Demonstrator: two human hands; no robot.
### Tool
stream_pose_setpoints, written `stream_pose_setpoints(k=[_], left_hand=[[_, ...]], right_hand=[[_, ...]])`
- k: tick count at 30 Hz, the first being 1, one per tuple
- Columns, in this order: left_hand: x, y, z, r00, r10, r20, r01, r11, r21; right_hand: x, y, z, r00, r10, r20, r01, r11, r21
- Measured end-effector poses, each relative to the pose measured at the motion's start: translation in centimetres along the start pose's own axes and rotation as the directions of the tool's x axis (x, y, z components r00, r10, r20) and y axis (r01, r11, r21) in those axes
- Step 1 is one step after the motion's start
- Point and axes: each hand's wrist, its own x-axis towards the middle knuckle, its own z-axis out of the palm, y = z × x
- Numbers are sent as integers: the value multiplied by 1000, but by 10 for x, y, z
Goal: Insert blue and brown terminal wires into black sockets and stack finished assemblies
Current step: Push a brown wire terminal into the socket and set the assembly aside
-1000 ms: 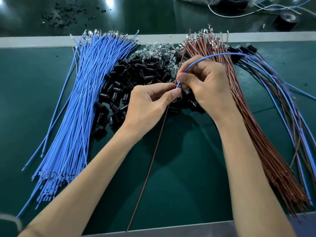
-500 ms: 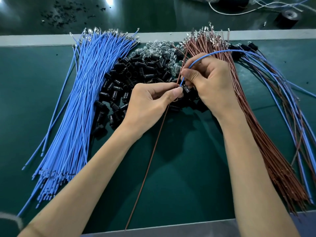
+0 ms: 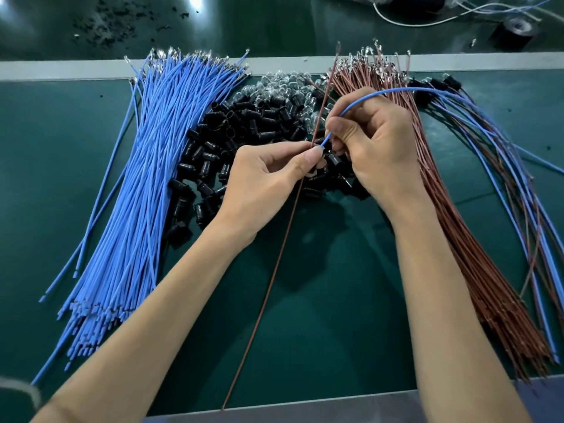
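Note:
A thick bundle of blue wires (image 3: 134,190) lies at the left, a bundle of brown wires (image 3: 457,239) at the right. Between them sits a heap of black sockets (image 3: 244,123). My left hand (image 3: 268,184) pinches something small over the heap, and a single brown wire (image 3: 274,270) runs through its fingertips, from the near table edge up past the back edge. What it pinches is hidden by the fingers. My right hand (image 3: 375,148) pinches a single blue wire (image 3: 396,91), whose end meets my left fingertips and which arcs away to the right.
Finished assemblies (image 3: 503,166) with blue and brown wires fan out at the far right. Clear glass bulbs (image 3: 290,83) lie behind the sockets. A black tape roll (image 3: 515,29) and white cables (image 3: 427,21) rest beyond the grey strip (image 3: 61,70).
The brown wire in my left hand has slid up, so its tip now stands above the back strip. Both hands stayed close together over the socket heap.

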Motion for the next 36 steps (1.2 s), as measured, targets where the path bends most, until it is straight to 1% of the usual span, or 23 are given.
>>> stream_pose_setpoints(k=[10, 15, 23, 26, 36], left_hand=[[-1, 1, 0, 1000, -22, 19, 23, 1000, -4], [-1, -1, 1, 1000, -8, 27, 8, 1000, 10], [0, -4, 0, 1000, 18, 17, -17, 1000, -11], [1, -5, 0, 1000, 14, 26, -13, 1000, -15], [1, -7, 1, 1000, 12, -22, -14, 997, -80]], right_hand=[[1, 1, -1, 999, -36, -1, 36, 999, -24], [0, 1, -2, 999, -22, 24, 22, 1000, 19], [-1, 0, -5, 993, 32, 118, -45, 993, 112], [-2, 1, -5, 987, 68, 146, -82, 992, 96], [-5, 2, 3, 994, 22, 103, -34, 993, 115]])
